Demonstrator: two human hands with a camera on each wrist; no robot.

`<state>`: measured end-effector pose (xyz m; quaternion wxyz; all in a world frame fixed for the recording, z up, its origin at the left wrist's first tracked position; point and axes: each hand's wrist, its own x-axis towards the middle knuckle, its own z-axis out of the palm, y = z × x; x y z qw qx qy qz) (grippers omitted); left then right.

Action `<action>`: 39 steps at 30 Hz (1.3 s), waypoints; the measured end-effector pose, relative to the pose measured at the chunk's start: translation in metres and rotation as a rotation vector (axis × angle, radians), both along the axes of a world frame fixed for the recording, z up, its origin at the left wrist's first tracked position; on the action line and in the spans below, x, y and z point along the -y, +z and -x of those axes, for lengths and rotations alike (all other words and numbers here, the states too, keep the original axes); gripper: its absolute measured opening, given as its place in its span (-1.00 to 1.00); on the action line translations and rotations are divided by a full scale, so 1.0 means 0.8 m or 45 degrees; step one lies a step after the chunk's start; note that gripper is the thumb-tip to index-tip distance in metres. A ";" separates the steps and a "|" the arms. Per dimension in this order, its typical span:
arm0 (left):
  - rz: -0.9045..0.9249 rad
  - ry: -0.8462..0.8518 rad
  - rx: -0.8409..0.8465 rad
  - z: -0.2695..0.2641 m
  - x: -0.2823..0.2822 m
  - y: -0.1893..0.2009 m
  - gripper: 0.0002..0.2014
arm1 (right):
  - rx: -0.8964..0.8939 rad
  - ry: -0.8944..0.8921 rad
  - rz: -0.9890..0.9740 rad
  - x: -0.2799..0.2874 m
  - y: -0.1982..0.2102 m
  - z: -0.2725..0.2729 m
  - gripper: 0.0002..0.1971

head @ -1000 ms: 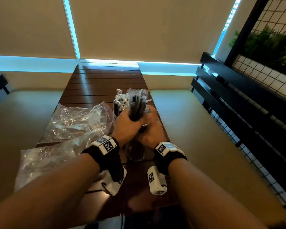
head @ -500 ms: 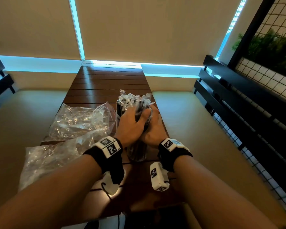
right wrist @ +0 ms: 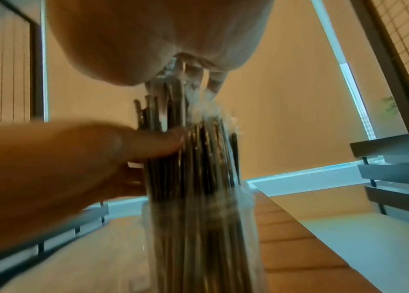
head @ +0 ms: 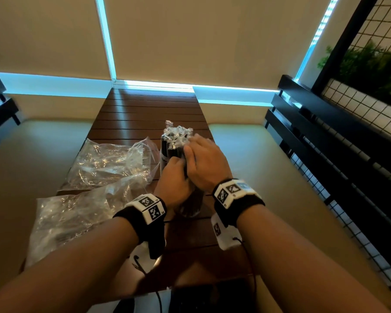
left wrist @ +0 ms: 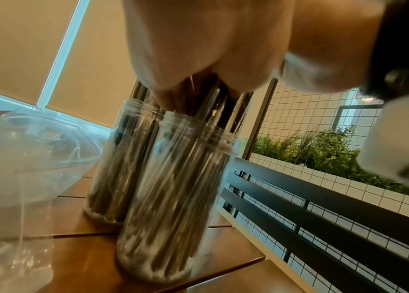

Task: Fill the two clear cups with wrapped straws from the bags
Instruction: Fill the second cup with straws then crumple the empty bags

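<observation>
Two clear cups stand close together on the brown slatted table [head: 149, 109], both packed with dark wrapped straws. The far cup [head: 166, 152] [left wrist: 115, 168] shows crinkled wrapper ends on top. My left hand [head: 172, 175] grips the straw bundle [right wrist: 198, 158] of the near cup [head: 190, 208] [left wrist: 173, 198] from the left, thumb [right wrist: 143, 142] on its side. My right hand [head: 203, 159] lies over the tops of those straws, fingers [right wrist: 211, 79] fairly straight and touching the ends.
Two crumpled clear plastic bags lie left of the cups, one further back [head: 108, 163] and one nearer [head: 72, 218]. Beige bench cushions flank the table. A black slatted rail [head: 325, 136] and a wire grid with plants run along the right.
The straw bundle held by both hands has sunk lower into the near cup. My right hand has shifted from gripping its side to lying across its top.
</observation>
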<state>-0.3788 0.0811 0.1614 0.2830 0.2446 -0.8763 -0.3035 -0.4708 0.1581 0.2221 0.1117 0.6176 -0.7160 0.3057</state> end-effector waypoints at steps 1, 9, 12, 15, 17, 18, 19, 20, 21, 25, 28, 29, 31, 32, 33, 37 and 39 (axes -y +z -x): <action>0.025 0.020 0.056 -0.002 0.000 0.000 -0.61 | -0.052 -0.017 -0.081 -0.004 -0.014 0.002 -0.53; 0.221 0.039 0.338 -0.027 -0.007 -0.012 -0.40 | 0.203 -0.224 -0.028 0.000 -0.009 -0.003 -0.41; 0.201 0.067 0.364 -0.030 -0.017 -0.004 -0.41 | 0.138 -0.238 -0.088 0.003 -0.024 -0.008 -0.53; 0.051 0.163 0.248 -0.033 -0.019 0.001 -0.56 | 0.003 -0.252 -0.065 -0.007 -0.039 -0.009 -0.63; -0.064 0.238 0.086 -0.034 -0.019 0.001 -0.46 | -0.027 -0.245 -0.026 -0.012 -0.038 -0.009 -0.68; -0.127 0.258 -0.005 -0.033 -0.018 0.000 -0.38 | -0.001 -0.237 0.006 -0.015 -0.037 -0.007 -0.70; -0.197 0.253 -0.080 -0.034 -0.018 0.000 -0.28 | 0.034 -0.231 0.039 -0.017 -0.035 -0.005 -0.70; -0.267 0.218 -0.151 -0.033 -0.019 0.003 -0.14 | 0.076 -0.228 0.076 -0.019 -0.035 -0.003 -0.68; -0.336 0.148 -0.196 -0.033 -0.019 0.003 0.00 | 0.134 -0.222 0.122 -0.021 -0.034 -0.001 -0.65; -0.335 0.018 -0.108 -0.023 -0.013 0.002 0.05 | 0.422 -0.148 0.209 -0.021 -0.030 0.000 -0.42; -0.089 0.065 0.060 -0.019 -0.003 0.001 -0.61 | 0.285 -0.151 0.090 -0.017 -0.026 -0.002 -0.33; -0.075 0.052 0.070 -0.019 -0.004 0.002 -0.69 | 0.247 -0.161 0.063 -0.015 -0.025 -0.002 -0.29; -0.190 -0.027 -0.051 -0.018 -0.013 0.006 -0.76 | 0.367 -0.096 0.016 -0.010 -0.021 -0.008 -0.18; -0.213 -0.068 -0.077 -0.017 -0.020 0.006 -0.78 | 0.443 -0.046 -0.024 -0.007 -0.020 -0.010 -0.14; -0.203 -0.074 -0.077 -0.016 -0.026 0.005 -0.69 | 0.457 -0.018 -0.058 -0.005 -0.021 -0.013 -0.13; -0.135 -0.053 -0.117 -0.012 -0.036 0.001 -0.68 | 0.336 -0.100 0.001 -0.004 -0.033 -0.010 -0.51; -0.099 -0.109 -0.214 -0.012 -0.037 0.002 -0.69 | 0.287 -0.129 0.046 -0.004 -0.041 -0.010 -0.66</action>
